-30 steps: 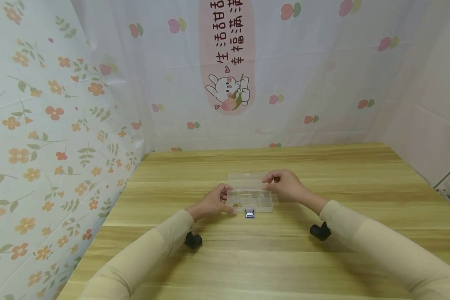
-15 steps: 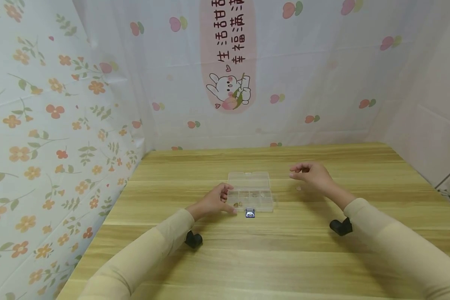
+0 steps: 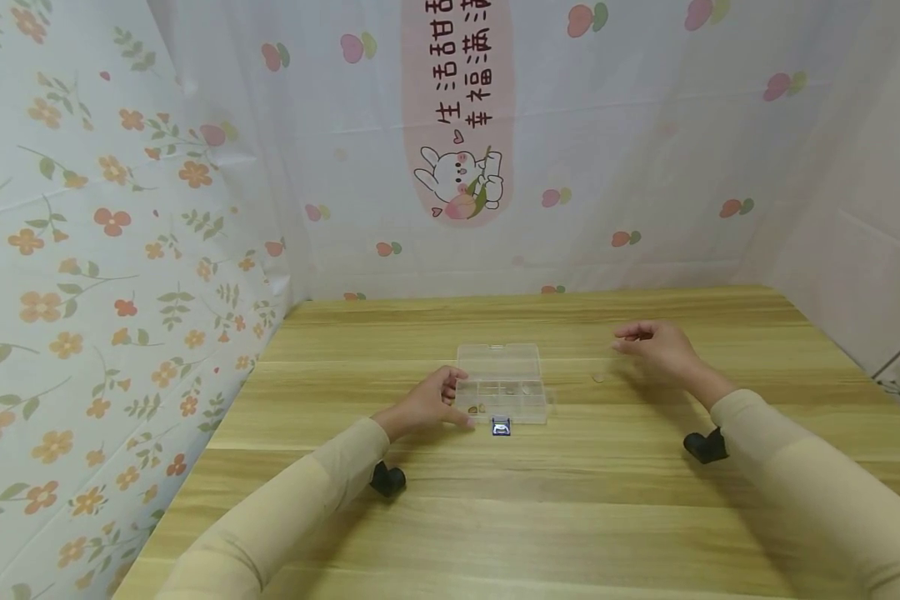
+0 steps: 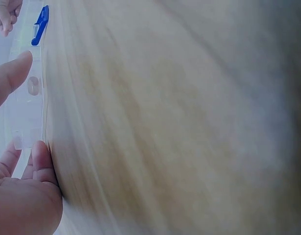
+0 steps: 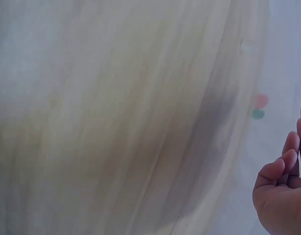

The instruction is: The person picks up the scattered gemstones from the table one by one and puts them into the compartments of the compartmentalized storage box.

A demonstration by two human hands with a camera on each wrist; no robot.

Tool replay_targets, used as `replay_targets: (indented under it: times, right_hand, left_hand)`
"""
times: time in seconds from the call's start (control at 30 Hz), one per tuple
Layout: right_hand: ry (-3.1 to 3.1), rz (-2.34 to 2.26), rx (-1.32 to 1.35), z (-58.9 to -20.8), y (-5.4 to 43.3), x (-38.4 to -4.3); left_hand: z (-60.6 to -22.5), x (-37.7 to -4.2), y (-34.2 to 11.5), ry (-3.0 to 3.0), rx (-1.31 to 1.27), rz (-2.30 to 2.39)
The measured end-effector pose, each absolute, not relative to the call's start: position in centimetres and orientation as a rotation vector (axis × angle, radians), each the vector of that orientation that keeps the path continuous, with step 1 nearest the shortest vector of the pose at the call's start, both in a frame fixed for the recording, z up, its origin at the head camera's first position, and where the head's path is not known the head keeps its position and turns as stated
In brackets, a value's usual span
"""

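A clear plastic compartment box (image 3: pixel 523 408) stands on the table with its lid (image 3: pixel 498 364) laid back. Its blue clasp (image 3: pixel 501 427) is at the front edge. My left hand (image 3: pixel 422 407) holds the box's left end, thumb at the front and fingers around the far side. Small brownish pieces (image 3: pixel 473 409) lie in the front left compartment; one oval piece (image 4: pixel 33 85) shows in the left wrist view. To the right of the box, my right hand (image 3: pixel 660 348) hovers with loosely bent fingers; nothing shows between them. A small pale piece (image 3: pixel 598 377) lies on the table between box and right hand.
The wooden table (image 3: pixel 450 517) runs back to a printed curtain (image 3: pixel 607 150). Floral cloth (image 3: pixel 120 292) hangs along the left. Black wrist mounts (image 3: pixel 387 480) sit under both sleeves.
My right hand has left the box and moved right, uncovering the small pale piece on the table. My left hand has stayed on the box.
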State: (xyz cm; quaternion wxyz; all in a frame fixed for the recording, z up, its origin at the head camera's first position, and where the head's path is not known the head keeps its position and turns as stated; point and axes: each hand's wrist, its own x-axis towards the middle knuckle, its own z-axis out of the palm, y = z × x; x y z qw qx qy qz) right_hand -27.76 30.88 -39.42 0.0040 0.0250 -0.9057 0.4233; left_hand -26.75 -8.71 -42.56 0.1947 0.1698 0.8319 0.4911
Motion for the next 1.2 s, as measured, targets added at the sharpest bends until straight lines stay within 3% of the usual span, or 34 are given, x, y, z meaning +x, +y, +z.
replay_targets:
  times: [0.6,1.2]
  right_hand:
    - [-2.922,1.377,0.101,-41.2,33.9,-30.1]
    - [-2.998,1.380,0.139,-41.6,34.8,-30.2]
  left_hand:
    - [-42.4,-26.7,-8.7,2.339,0.476,1.365]
    - [-42.6,-26.6,-8.7,2.322,0.485,1.389]
